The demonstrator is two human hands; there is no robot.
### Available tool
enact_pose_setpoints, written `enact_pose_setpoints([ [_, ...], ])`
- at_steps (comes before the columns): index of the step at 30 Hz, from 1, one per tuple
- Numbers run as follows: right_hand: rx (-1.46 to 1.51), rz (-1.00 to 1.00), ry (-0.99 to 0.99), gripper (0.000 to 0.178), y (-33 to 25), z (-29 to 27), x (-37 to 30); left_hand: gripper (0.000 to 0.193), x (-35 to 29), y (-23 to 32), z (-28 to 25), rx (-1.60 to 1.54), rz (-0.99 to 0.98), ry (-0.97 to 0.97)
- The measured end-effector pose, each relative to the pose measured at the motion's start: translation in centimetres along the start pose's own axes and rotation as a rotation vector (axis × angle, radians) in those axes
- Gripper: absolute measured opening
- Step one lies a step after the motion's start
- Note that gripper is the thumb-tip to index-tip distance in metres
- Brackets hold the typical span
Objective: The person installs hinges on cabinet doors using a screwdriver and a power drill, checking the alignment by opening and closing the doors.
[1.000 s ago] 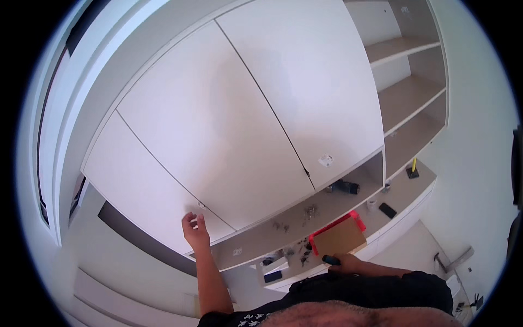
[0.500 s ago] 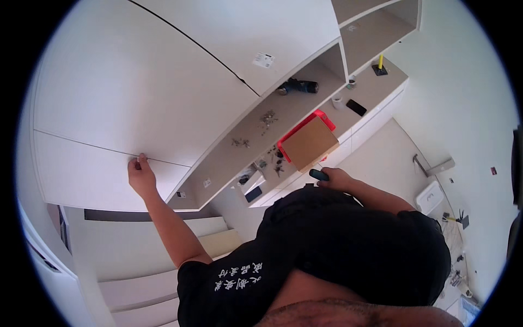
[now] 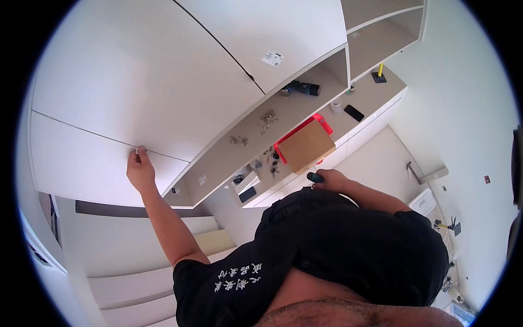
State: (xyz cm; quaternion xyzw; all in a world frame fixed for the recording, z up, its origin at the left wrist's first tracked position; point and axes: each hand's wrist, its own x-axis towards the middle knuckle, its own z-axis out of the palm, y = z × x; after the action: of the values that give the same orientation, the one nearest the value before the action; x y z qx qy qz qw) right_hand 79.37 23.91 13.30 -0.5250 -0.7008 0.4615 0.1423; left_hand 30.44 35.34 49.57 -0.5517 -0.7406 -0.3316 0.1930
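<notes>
My left hand (image 3: 140,170) is raised to the white cabinet doors (image 3: 103,82), its fingers pinched at the gap between an upper and a lower panel. A tiny pale piece shows at the fingertips, too small to name. Held low in front of my body, my right hand (image 3: 332,181) wraps round a tool with a dark green, rounded end (image 3: 314,177). The rest of that tool is hidden by the hand. Just beyond it, a brown cardboard box (image 3: 306,147) sits in a red bin (image 3: 322,123) on the low counter.
An open shelf under the doors carries small hardware (image 3: 268,118) and a dark power tool (image 3: 302,88). On the counter lie a black phone (image 3: 354,113), a white roll (image 3: 336,106) and loose small parts (image 3: 274,163). A hammer (image 3: 413,172) is by the right wall.
My view has shifted slightly, so the cabinet and counter sit a little differently in the picture. Both hands keep their places and grips.
</notes>
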Motion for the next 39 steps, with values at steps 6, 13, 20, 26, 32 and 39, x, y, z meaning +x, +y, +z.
enact_pose_setpoints([
  [6, -0.136, -0.071, 0.05, 0.052, -0.1, 1.1, 0.7, 0.035, -0.5, -2.2, 0.5, -0.054, 0.069, 0.033],
  [13, -0.106, -0.032, 0.07, 0.061, -2.1, 0.9, 1.6, 0.034, 0.2, -3.0, 1.9, -0.029, 0.126, 0.138],
  [20, -0.098, -0.151, 0.131, 0.052, -3.2, 1.0, 1.3, 0.03, -0.5, -1.8, 0.2, -0.053, 0.181, 0.125],
  [26, -0.241, -0.104, 0.093, 0.052, -5.0, 2.0, 2.4, 0.03, 0.1, -1.9, 0.1, -0.088, 0.176, 0.048],
  [32, -0.163, -0.137, 0.065, 0.055, -8.3, 6.4, 3.8, 0.031, 0.6, -2.9, -0.3, -0.19, 0.287, 0.087],
  [39, -0.194, -0.061, 0.135, 0.049, -15.0, 12.4, 3.1, 0.028, 1.3, -5.0, -0.8, -0.216, 0.394, 0.043],
])
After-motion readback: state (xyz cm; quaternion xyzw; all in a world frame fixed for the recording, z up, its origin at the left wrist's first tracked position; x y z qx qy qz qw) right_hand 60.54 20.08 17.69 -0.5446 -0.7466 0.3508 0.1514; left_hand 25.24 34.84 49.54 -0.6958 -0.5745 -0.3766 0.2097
